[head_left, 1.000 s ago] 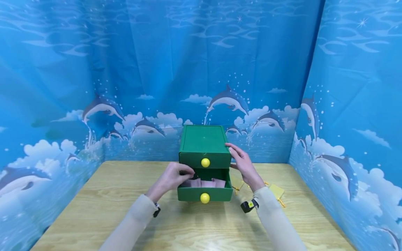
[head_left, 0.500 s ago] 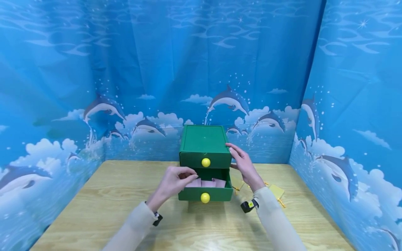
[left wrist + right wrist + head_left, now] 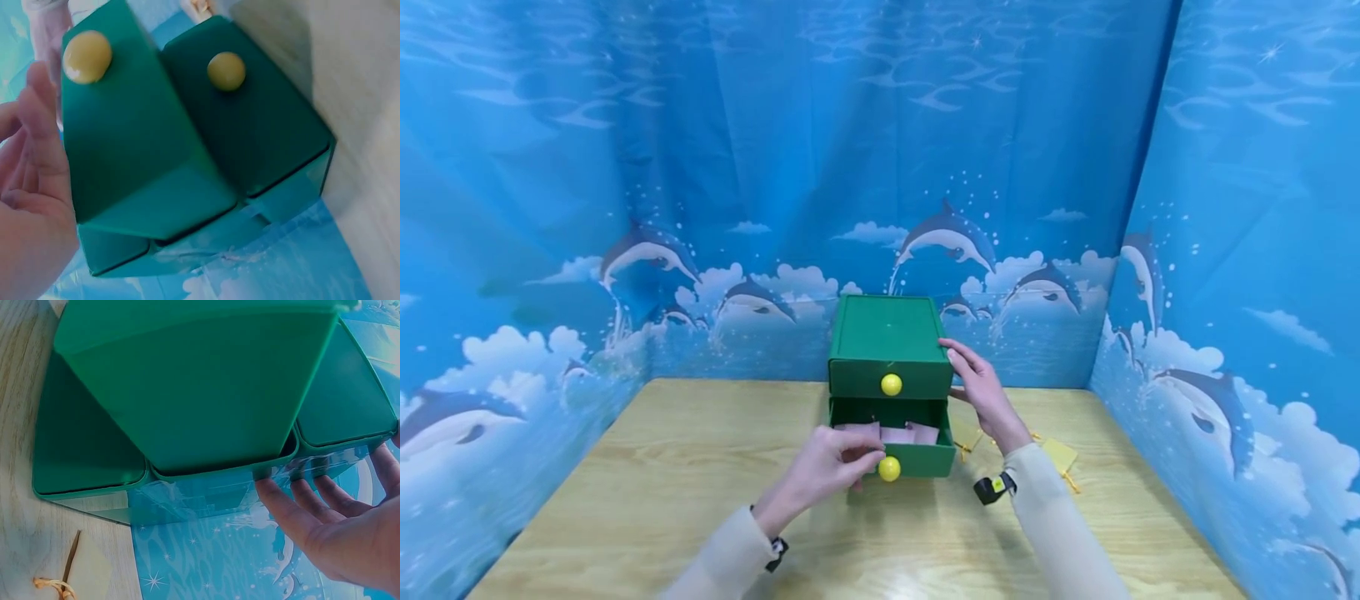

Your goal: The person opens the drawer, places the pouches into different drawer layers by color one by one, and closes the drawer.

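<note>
Drawer (image 3: 928, 461) just beyond left grip (image 3: 822, 468), curled, hold unclear; right grip (image 3: 983, 393) spread, touching cabinet (image 3: 889, 329).

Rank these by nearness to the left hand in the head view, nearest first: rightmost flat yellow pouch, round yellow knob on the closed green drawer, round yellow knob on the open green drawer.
1. Open drawer's knob: just right of the left hand.
2. Closed drawer's knob: directly above the first.
3. Yellow pouch: farther right, on the table.
</note>
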Action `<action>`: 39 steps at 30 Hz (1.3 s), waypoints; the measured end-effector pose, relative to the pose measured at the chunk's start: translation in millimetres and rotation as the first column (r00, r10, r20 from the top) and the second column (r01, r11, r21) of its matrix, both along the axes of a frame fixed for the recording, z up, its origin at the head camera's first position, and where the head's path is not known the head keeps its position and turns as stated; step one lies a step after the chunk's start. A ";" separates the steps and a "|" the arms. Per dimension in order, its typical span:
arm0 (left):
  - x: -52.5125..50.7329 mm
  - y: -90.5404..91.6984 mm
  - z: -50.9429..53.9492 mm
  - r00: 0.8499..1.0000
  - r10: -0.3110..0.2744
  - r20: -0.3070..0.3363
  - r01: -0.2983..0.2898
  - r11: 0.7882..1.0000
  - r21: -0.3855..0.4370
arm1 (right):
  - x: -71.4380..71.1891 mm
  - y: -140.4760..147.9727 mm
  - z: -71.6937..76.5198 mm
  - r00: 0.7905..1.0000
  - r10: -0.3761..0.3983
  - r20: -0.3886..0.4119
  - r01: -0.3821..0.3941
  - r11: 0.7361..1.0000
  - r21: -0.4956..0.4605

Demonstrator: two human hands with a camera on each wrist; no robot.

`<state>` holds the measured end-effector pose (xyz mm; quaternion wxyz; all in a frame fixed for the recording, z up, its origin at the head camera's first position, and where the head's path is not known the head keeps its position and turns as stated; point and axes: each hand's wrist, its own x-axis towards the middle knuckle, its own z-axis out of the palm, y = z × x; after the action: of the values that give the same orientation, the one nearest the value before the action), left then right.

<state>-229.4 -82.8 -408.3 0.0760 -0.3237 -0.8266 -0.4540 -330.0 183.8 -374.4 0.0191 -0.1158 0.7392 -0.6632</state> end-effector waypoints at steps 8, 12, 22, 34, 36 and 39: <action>-0.4 10.0 -16.0 0.997 -0.025 0.070 0.032 0.995 -0.091 | 0.5 0.9 2.2 1.000 -0.007 0.015 0.007 1.000 0.014; 0.0 11.2 -18.0 0.998 -0.006 0.066 0.013 0.994 -0.107 | 1.2 0.8 3.0 1.000 -0.010 0.011 0.009 1.000 0.020; 0.5 12.6 -20.7 0.998 0.046 0.037 -0.040 0.988 -0.152 | 1.5 0.2 4.0 1.000 -0.011 0.015 0.010 1.000 0.023; 0.8 14.2 -31.3 0.999 0.046 -0.015 -0.047 0.993 -0.107 | 2.6 0.3 -0.9 0.999 -0.008 0.036 0.008 1.000 0.009; -0.4 14.3 -31.6 0.999 0.051 -0.006 -0.051 0.995 -0.088 | 2.2 -0.3 0.1 1.000 -0.008 0.027 0.008 1.000 0.007; -2.2 14.4 -30.2 0.998 0.057 0.018 -0.056 0.996 -0.065 | 2.2 -0.2 2.5 1.000 -0.007 0.012 0.007 1.000 0.005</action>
<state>-231.5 -68.4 -438.5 0.0699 -0.2979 -0.8505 -0.4279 -327.8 183.6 -371.9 0.0217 -0.1090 0.7410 -0.6622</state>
